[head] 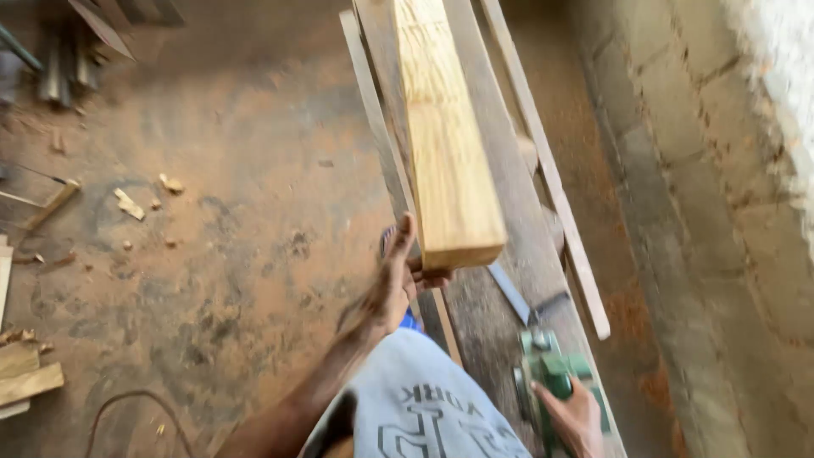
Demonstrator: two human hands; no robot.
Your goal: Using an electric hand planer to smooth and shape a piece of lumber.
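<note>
At the far left of the frame, some wood scraps (25, 382) lie on the dusty floor (220, 220), and small wood chips (129, 203) are higher up. In the middle, your left hand (394, 284) grips the near end of a long wooden beam (445, 144) from its left side, thumb up along the edge and fingers curled under it. The beam lies along a grey workbench (496, 254) and runs to the top of the frame. At the lower right, your right hand (577, 416) is closed around a green electric planer (547, 377), which rests on the workbench. A thin wooden strip (551, 178) lies along the bench's right edge, beside a block wall (721, 212).
</note>
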